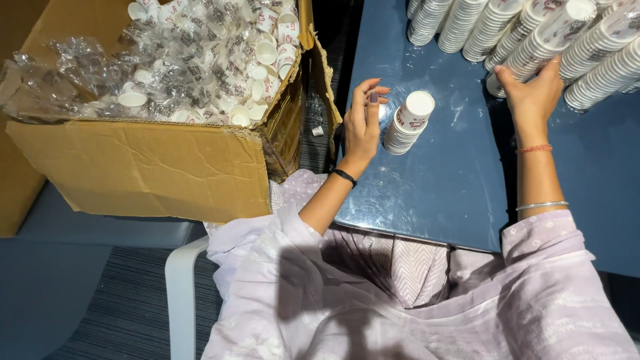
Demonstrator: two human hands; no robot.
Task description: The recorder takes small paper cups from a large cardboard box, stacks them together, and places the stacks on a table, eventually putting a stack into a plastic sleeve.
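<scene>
Standing beside the seated person, I see the left hand [365, 120] raised with fingers spread and loose, gripping nothing, just beside a short leaning stack of white paper cups with printed sides [408, 123] that rests on the dark blue tabletop [447, 193]. That stack sits in the open middle of the table, apart from everything else, with bare blue surface running from it down to the near edge above the person's lap. The right hand [533, 97] lies flat with fingers extended, pressing against the long rows of nested white paper cups [533, 33] laid on their sides along the far part of the table; it grasps none of them. A gap of clear tabletop separates the two hands. Left of the table, past a narrow strip of dark ribbed floor, stands a large torn brown cardboard box [147, 167] filled with loose cups and crumpled clear plastic wrap [87, 67], its ragged corner flap close to the table's left edge.
</scene>
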